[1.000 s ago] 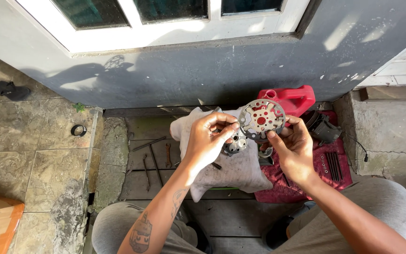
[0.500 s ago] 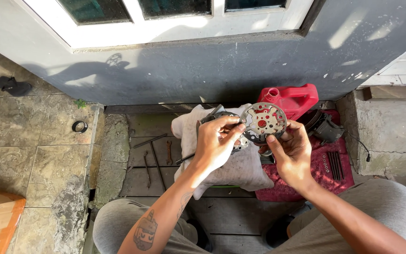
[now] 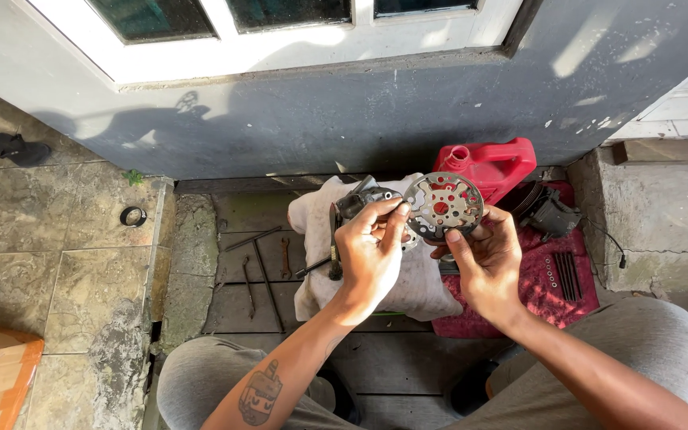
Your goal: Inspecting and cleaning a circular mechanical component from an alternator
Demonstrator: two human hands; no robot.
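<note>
A seated person held a round metal plate [image 3: 443, 206], pierced with holes and marked red at its centre, up in front of a red fuel can [image 3: 487, 165] that stood against the grey wall. The right hand [image 3: 483, 267] pinched the plate's lower edge between thumb and fingers. The left hand [image 3: 370, 256], just left of the plate, had its fingertips pressed together at the plate's left rim, where they also met a dark metal housing [image 3: 357, 201] tucked behind them; whether that grip closed on a small part or on the rim itself could not be told.

Below the plate lay a dirty white cloth [image 3: 416, 283] spread over weathered boards, and to the right of it a red cloth [image 3: 547, 283] carrying another dark machine part [image 3: 547, 211] and a row of slim bolts [image 3: 565, 275]. Left of the white cloth, a small spanner [image 3: 285, 258] and thin rods [image 3: 262, 275] lay loose on the boards.

The hazards looked plain enough. The plate was held only at its edges, so a slip of either pinch would likely have dropped it onto the housing or the boards, and gaps between those boards could have swallowed any small fastener that fell. The plate's cut-outs appeared sharp enough to nick a fingertip if it twisted. The fuel can sat close behind, where a knock might have tipped it.
</note>
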